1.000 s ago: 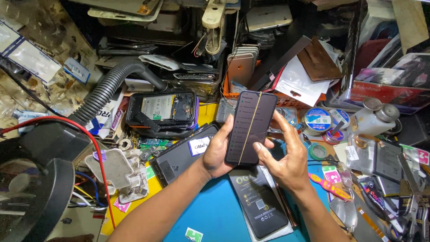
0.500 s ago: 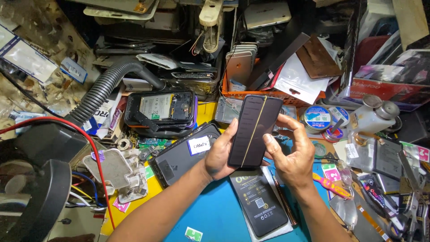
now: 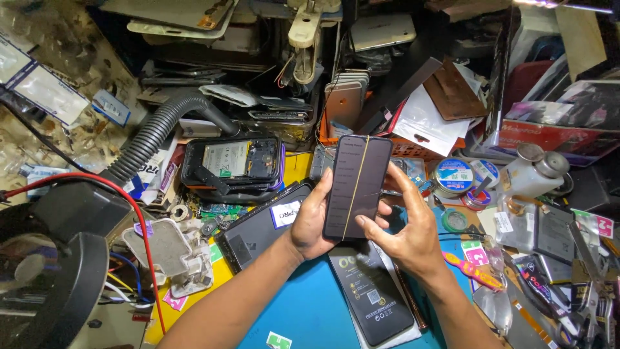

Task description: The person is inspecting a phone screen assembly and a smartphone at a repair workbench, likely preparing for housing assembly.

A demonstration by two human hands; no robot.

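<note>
Both hands are kept at centre frame, the dark phone (image 3: 357, 187) being pinched by the left hand (image 3: 314, 220) and right hand (image 3: 407, 231) fingers; an even edge grip is judged best.

Both bare forearms reach up from the lower edge and angle toward each other at the middle. The left hand (image 3: 314, 223) is cupped, palm turned right, its fingers (image 3: 323, 187) curled upward along one edge of what it holds. The right hand (image 3: 407, 226) faces it, thumb pressed inward, index finger stretched upward.
</note>
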